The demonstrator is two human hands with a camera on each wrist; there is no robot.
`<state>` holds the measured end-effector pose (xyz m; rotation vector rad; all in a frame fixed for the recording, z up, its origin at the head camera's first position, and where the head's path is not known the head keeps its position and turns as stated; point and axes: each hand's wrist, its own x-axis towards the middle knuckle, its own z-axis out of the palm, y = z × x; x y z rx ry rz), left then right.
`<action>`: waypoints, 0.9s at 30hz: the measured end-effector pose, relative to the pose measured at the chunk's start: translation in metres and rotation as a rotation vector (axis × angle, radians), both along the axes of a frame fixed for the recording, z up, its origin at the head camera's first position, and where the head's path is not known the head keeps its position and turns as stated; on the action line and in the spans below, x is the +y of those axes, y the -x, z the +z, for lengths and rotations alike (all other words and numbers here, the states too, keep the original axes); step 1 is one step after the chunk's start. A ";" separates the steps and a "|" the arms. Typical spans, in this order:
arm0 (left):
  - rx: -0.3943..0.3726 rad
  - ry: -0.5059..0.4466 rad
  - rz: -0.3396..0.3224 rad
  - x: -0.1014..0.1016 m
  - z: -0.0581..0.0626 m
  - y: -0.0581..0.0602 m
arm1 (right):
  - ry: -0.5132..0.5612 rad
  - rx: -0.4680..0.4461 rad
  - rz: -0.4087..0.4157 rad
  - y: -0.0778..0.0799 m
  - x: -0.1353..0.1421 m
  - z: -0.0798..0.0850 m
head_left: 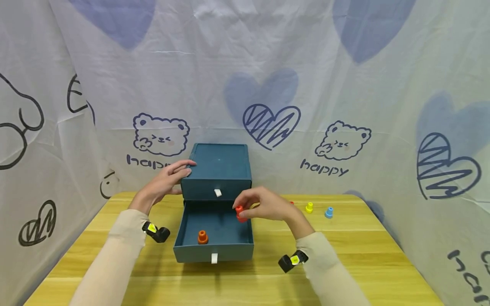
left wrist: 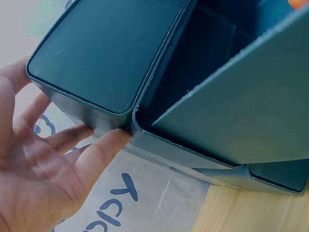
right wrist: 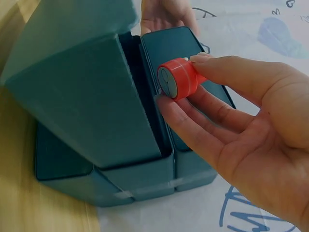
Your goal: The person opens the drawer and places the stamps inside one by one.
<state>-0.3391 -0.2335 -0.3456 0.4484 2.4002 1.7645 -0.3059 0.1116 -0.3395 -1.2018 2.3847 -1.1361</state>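
A small red stepped peg (head_left: 240,213) is pinched between the thumb and fingers of my right hand (head_left: 266,204), above the right side of a pulled-out drawer (head_left: 214,253). In the right wrist view the round base of this red peg (right wrist: 177,78) faces the camera. My left hand (head_left: 164,183) rests against the left side of the dark teal drawer cabinet (head_left: 220,161), its fingers spread along the wall in the left wrist view. An orange stepped peg (head_left: 203,237) stands inside the drawer near its front.
On the wooden table (head_left: 344,255) to the right stand a yellow peg (head_left: 309,207) and a light blue peg (head_left: 329,212); another red piece (head_left: 292,203) is mostly hidden behind my right hand. The top drawer (head_left: 206,189) is closed. A printed cloth (head_left: 214,97) hangs behind.
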 end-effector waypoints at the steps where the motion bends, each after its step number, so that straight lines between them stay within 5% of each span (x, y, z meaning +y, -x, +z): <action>1: 0.000 0.001 0.001 0.000 0.001 0.000 | -0.006 0.005 0.003 0.000 -0.002 0.001; 27: -0.003 0.005 0.004 0.001 0.001 -0.001 | -0.061 0.024 0.026 -0.001 -0.046 0.002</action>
